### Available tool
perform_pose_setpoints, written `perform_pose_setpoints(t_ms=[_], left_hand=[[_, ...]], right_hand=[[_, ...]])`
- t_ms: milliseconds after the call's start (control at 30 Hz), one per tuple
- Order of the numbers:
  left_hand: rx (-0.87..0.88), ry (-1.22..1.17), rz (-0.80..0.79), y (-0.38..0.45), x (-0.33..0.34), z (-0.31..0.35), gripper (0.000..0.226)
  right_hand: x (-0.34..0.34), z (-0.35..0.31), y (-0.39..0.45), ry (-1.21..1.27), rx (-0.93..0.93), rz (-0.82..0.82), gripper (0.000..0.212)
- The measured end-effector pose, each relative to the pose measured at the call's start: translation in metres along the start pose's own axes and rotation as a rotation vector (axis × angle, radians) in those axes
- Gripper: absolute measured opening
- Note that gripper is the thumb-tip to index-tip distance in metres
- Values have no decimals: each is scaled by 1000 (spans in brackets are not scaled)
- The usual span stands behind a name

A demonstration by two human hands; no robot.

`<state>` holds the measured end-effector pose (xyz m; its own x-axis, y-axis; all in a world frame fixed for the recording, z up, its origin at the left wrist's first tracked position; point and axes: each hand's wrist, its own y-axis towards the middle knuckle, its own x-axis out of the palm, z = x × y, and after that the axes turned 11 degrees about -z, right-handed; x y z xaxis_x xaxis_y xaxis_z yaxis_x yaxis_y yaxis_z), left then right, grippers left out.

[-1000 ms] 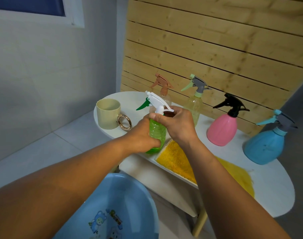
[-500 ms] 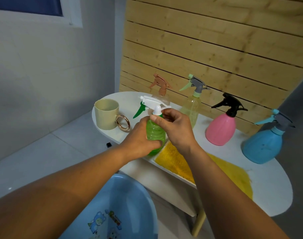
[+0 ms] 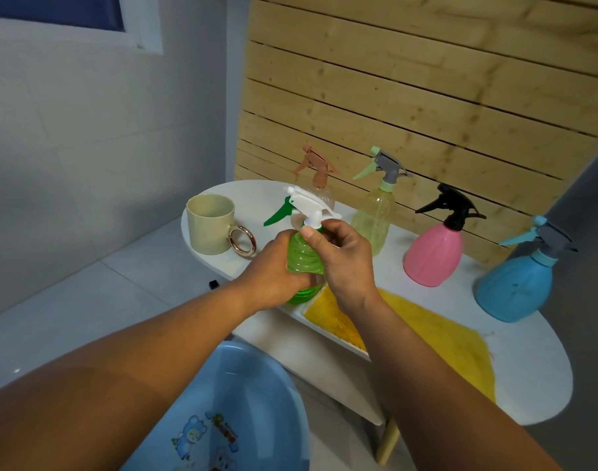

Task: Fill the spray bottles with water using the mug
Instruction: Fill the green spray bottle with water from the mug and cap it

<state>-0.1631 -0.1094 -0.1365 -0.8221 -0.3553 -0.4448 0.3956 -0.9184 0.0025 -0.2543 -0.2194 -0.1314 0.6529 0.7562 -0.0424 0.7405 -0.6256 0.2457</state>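
- Fingers (image 3: 313, 237) of the right hand (image 3: 347, 263) pinch the neck of the green spray bottle (image 3: 304, 260), just under its white trigger head (image 3: 308, 202).
- Left hand (image 3: 274, 270) wraps its fingers around the green body from the left side and grips it.
- Green spray bottle stands upright at the near edge of the white table (image 3: 528, 368), touching the corner of a yellow cloth (image 3: 426, 334).
- Beige mug (image 3: 210, 223) sits on the table's left end, apart from the hands.
- Behind stand a clear bottle with a brown trigger (image 3: 316, 185), a pale yellow-green bottle (image 3: 375, 212), a pink bottle (image 3: 433, 254) and a blue bottle (image 3: 515, 283).
- Blue basin (image 3: 257, 385) lies on the floor below the table.
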Motion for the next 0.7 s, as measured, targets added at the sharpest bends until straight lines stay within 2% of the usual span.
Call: perform_pose_setpoints(t_ms=[67,167,267,333,400,433,467,500,567,700], left_hand=[[-28,20,-10,-2,-1,3,77],[-121,170,-7,-6,-1,14,73],[-288,371,33,-23,-14,36,51],[-162,453,212,-34,-34,55,29],[96,500,381,-33,-58,71,28],[192,527,357,-28,-69,78,37],[237,523,259,-18,-78,81,44],[235,503,136,-9,-84,85,46],[176,484,-59,7,-88,86,36],[216,516,-124,24,-89,77,26]], right_hand=[[8,1,-2,-59,-22,65,32],[12,-2,-1,-57,-30,86,31],[5,-1,2,-28,-23,37,31],[3,-1,3,-19,-13,17,31],[3,-1,3,0,-4,9,31],[3,-2,3,6,0,7,31],[4,-2,3,5,1,5,31],[4,-3,3,2,0,2,30],[3,-3,3,-3,-8,-5,31],[-2,-6,0,-113,3,-64,35]])
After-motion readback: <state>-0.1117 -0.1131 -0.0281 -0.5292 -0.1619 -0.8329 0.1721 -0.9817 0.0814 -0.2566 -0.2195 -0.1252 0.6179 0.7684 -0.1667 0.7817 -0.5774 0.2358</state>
